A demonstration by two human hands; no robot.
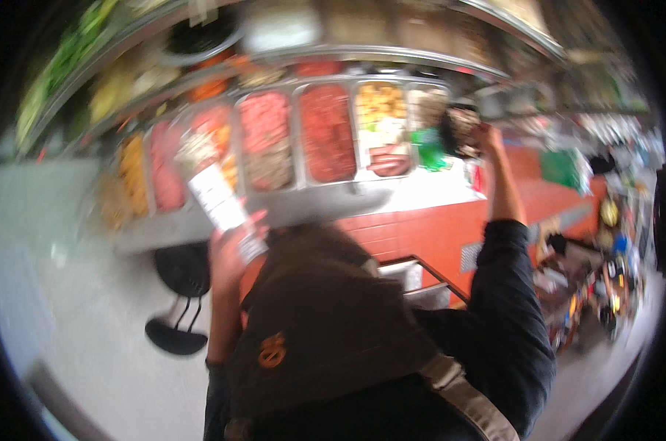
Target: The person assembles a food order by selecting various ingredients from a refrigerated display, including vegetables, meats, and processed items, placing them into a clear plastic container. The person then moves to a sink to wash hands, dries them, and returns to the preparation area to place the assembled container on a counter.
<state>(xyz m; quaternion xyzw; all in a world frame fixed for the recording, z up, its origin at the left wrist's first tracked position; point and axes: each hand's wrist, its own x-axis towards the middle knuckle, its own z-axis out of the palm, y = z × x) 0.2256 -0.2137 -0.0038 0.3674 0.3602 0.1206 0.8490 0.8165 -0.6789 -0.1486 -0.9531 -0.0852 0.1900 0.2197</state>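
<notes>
In my left hand (231,246) is a long white paper slip with dark print (217,197), its far end tilted over the near edge of the food pans. The fingers are closed round its lower part. My right hand (488,137) reaches out to the far right, gripping a dark round bowl (448,137) by its right rim. Brownish food lies in the bowl, too blurred to name. Just left of the bowl is a bright green bag or wrapper (430,150), next to the pan with pinkish sausage-like pieces (389,160).
A row of steel pans holds red minced food (325,132), pink meat (264,121) and yellow pieces (379,101). Metal shelf edges (303,51) run behind them. A black stool (182,270) stands at left. Red tiles (443,235) and a cluttered shelf (582,287) lie to the right.
</notes>
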